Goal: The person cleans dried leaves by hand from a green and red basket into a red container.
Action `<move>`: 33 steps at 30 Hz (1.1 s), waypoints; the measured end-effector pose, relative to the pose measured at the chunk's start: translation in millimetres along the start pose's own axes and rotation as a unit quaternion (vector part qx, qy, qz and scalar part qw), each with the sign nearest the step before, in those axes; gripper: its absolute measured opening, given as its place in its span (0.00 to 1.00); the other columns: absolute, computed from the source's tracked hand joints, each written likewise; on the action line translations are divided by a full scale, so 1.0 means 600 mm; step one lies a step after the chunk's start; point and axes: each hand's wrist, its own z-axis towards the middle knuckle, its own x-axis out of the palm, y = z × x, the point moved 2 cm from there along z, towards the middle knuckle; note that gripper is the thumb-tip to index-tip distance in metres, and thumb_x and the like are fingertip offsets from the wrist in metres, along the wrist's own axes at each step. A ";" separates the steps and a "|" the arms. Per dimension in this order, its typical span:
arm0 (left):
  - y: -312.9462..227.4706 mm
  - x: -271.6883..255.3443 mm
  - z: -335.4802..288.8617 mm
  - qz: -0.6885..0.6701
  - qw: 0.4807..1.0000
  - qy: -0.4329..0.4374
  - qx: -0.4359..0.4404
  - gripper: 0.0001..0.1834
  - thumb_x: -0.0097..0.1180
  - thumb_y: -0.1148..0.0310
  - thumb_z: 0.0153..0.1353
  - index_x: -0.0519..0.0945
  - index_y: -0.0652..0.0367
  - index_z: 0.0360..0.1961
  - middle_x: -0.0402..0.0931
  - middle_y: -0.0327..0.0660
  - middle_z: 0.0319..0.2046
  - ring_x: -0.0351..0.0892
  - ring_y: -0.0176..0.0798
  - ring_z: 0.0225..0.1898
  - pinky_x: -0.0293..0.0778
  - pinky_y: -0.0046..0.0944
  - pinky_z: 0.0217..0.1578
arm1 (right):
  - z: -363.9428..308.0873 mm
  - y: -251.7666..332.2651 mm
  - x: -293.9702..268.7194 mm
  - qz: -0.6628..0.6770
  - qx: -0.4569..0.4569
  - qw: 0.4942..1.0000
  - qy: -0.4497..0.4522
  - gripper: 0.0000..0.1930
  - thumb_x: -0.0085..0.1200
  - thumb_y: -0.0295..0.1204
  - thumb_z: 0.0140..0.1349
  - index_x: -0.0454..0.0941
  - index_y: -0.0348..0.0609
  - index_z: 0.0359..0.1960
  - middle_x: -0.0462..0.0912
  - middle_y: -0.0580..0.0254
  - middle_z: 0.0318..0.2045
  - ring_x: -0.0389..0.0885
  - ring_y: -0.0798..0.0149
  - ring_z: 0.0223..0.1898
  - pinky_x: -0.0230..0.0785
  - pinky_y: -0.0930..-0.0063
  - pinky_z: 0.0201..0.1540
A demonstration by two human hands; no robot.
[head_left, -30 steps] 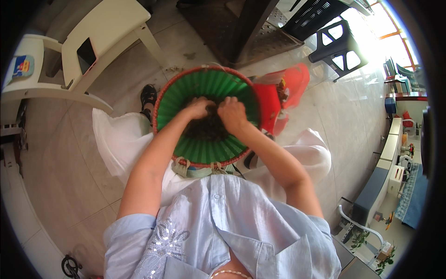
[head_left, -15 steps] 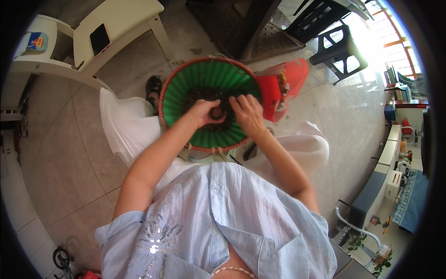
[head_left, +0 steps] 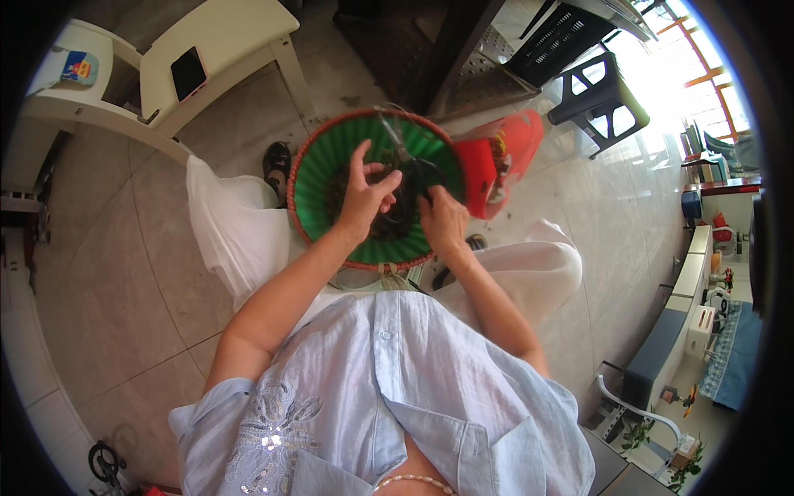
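Scissors with black handles are in my right hand, their metal blades pointing up toward the far rim. My left hand is raised over the middle of the basket, thumb and forefinger spread apart; I see nothing held in it. Below both hands is a round basket with a pleated green inside and a reddish-brown rim, between my knees. Dark small pieces lie at its bottom, partly hidden by my hands and too unclear to name.
Beside the basket at the right lies a red plastic bag, with some contents showing. A cream chair at the far left bears a phone. Dark furniture stands beyond the basket, a black stool to its right.
My left hand has opened and no longer shows the dark round thing it held. My right hand has drawn slightly nearer me, and the scissors' blades now show plainly, pointing away.
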 end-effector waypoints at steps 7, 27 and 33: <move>0.005 -0.009 0.011 0.039 0.980 0.176 -0.085 0.11 0.49 0.64 0.62 0.76 0.61 0.37 0.75 0.38 0.30 0.72 0.28 0.20 0.66 0.26 0.20 | 0.004 0.013 0.004 0.040 0.056 0.997 -0.029 0.09 0.52 0.32 0.56 0.71 0.41 0.33 0.78 0.48 0.27 0.77 0.46 0.28 0.68 0.57 0.29; -0.115 0.048 -0.027 0.240 0.949 0.022 0.205 0.17 0.45 0.60 0.64 0.73 0.67 0.38 0.75 0.51 0.29 0.75 0.46 0.30 0.69 0.37 0.34 | 0.094 0.093 -0.126 0.186 0.050 0.976 0.099 0.27 0.57 0.34 0.49 0.66 0.36 0.51 0.73 0.56 0.38 0.74 0.63 0.27 0.69 0.71 0.32; -0.121 0.054 -0.034 0.157 0.956 -0.014 0.248 0.18 0.44 0.58 0.65 0.72 0.67 0.40 0.74 0.42 0.26 0.71 0.34 0.28 0.67 0.33 0.32 | 0.087 0.137 -0.133 0.133 -0.152 0.977 -0.068 0.35 0.61 0.36 0.47 0.62 0.34 0.56 0.70 0.48 0.44 0.69 0.52 0.46 0.60 0.62 0.47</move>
